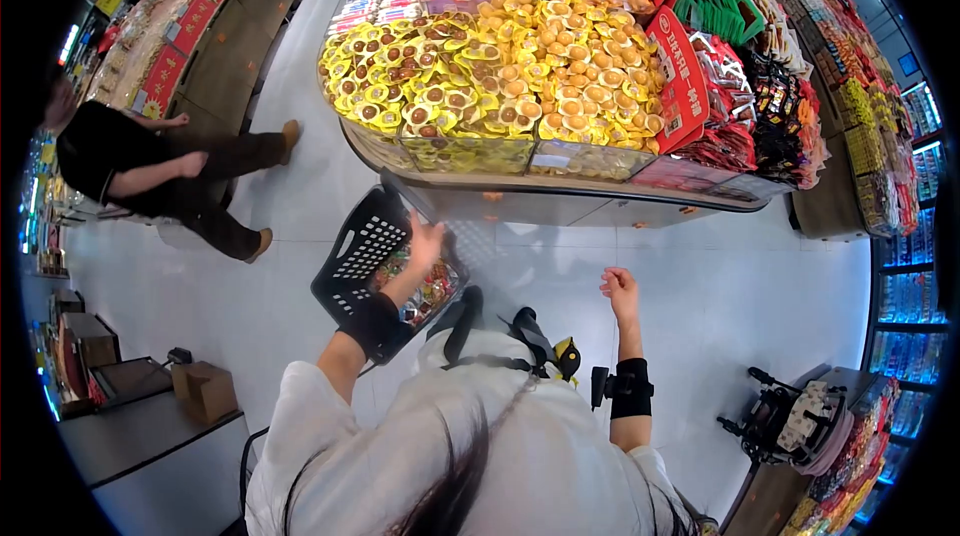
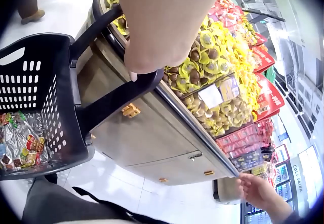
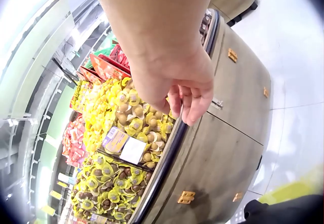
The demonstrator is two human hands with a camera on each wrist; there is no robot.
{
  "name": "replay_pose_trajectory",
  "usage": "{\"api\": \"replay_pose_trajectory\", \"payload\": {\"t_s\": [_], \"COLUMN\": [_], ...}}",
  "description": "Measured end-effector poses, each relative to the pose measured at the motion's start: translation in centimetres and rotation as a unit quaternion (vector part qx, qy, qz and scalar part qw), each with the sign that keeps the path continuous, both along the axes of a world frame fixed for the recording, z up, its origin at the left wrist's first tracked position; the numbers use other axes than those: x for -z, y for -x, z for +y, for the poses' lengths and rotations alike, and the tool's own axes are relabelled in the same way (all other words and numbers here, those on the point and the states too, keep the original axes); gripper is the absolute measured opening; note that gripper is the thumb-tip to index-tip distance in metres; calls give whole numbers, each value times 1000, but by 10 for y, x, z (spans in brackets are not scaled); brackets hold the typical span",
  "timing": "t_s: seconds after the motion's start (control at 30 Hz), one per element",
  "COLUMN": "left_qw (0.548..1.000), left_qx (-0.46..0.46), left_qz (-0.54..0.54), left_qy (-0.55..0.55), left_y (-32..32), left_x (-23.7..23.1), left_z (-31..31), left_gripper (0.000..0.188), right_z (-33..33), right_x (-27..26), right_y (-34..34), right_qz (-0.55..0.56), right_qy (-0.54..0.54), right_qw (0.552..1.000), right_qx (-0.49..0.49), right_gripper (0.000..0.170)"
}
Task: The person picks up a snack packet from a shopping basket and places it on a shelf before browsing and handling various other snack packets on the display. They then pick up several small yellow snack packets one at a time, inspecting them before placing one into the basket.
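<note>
My left hand [image 1: 425, 244] grips the handle [image 2: 121, 100] of a black plastic shopping basket [image 2: 43, 47]. Wrapped sweets [image 1: 432, 288] in clear and colored packaging lie in the bottom of the basket. The basket hangs tilted in front of my legs, beside the display counter. My right hand [image 3: 174, 90] hangs in the air to the right with its fingers loosely bent and nothing in them. In the right wrist view it overlaps the counter's dark edge. Yellow-wrapped round snacks [image 1: 440, 76] are heaped in the counter's clear bins, ahead of both hands.
The wooden display counter [image 1: 570, 206] curves across the front. Red sign boards [image 1: 678, 81] stand among its bins. At the left a person [image 1: 130, 156] in dark clothes is walking. A stroller [image 1: 800, 421] stands at the lower right, and an open cardboard box [image 1: 205, 391] sits at the lower left.
</note>
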State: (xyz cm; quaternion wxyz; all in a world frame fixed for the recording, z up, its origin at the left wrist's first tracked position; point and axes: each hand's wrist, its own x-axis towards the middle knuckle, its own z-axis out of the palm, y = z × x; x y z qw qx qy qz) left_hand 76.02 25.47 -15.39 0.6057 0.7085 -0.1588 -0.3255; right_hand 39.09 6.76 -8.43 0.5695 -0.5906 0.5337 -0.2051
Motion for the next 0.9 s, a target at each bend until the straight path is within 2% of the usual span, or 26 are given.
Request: {"api": "replay_pose_trajectory", "payload": {"t_s": [0.13,0.23,0.3,0.43,0.57,0.67,0.77,0.9], "left_qw": [999,996,991,988,992,985,990,989], "left_qx": [29,53,73,112,108,117,131,135], "left_qz": [-8,-68,-112,-67,-51,-118,-36,-64], "left_qy": [-10,-24,-28,-80,-33,-39,-44,-7], "left_y": [34,50,60,80,92,97,99,100], "left_x": [5,2,-11,-49,-38,-27,-24,-3], "left_z": [12,16,16,10,8,10,15,22], "left_gripper": [81,84,85,86,87,86,88,87], "right_z": [-3,-8,-9,-13,-14,-16,-17,-21], "right_x": [2,4,2,2,1,1,1,-2], "right_y": [-3,-6,-7,-8,-10,-13,-12,-14], "right_qz": [-24,-32,-36,-32,-25,-29,-34,-40], "right_qy": [-10,-13,-13,-19,-16,-19,-20,-26], "right_qw": [999,998,998,996,994,993,992,990], "right_qx": [-33,-52,-55,-78,-103,-111,-121,-129], "right_gripper": [17,17,17,17,17,17,17,17]}}
